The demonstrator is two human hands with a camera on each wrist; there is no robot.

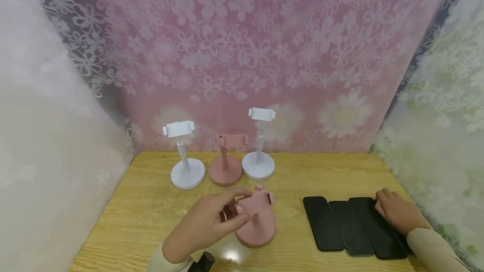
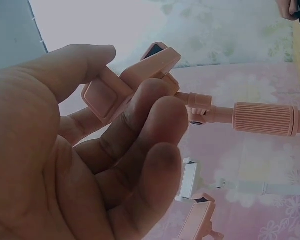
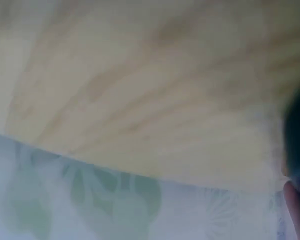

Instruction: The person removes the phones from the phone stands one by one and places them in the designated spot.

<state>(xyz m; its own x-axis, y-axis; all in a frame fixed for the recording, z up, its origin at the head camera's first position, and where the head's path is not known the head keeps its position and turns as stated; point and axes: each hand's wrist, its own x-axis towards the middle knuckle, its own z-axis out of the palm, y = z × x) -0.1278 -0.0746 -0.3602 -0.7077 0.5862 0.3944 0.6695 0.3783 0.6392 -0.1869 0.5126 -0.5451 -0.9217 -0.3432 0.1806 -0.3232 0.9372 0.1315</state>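
Observation:
In the head view, my left hand (image 1: pixel 209 221) grips the clamp of a pink phone stand (image 1: pixel 255 232) at the front middle of the table. The left wrist view shows thumb and fingers around the end of this clamp (image 2: pixel 107 95), with a ribbed stem (image 2: pixel 265 119) beyond it. Far to the right, my right hand (image 1: pixel 398 211) has its fingers curled at the edge of the rightmost black phones, one of them mostly hidden under the hand and wrist. A fingertip (image 3: pixel 296 207) lies against a dark edge in the right wrist view.
Behind the left hand stand a white phone stand (image 1: pixel 188 173), another pink one (image 1: pixel 225 171) and a second white one (image 1: pixel 258 166). Several black phones lie side by side on the wooden table (image 1: pixel 151 226), including a left phone (image 1: pixel 323 223). Flowered curtains (image 1: pixel 257 53) enclose the table.

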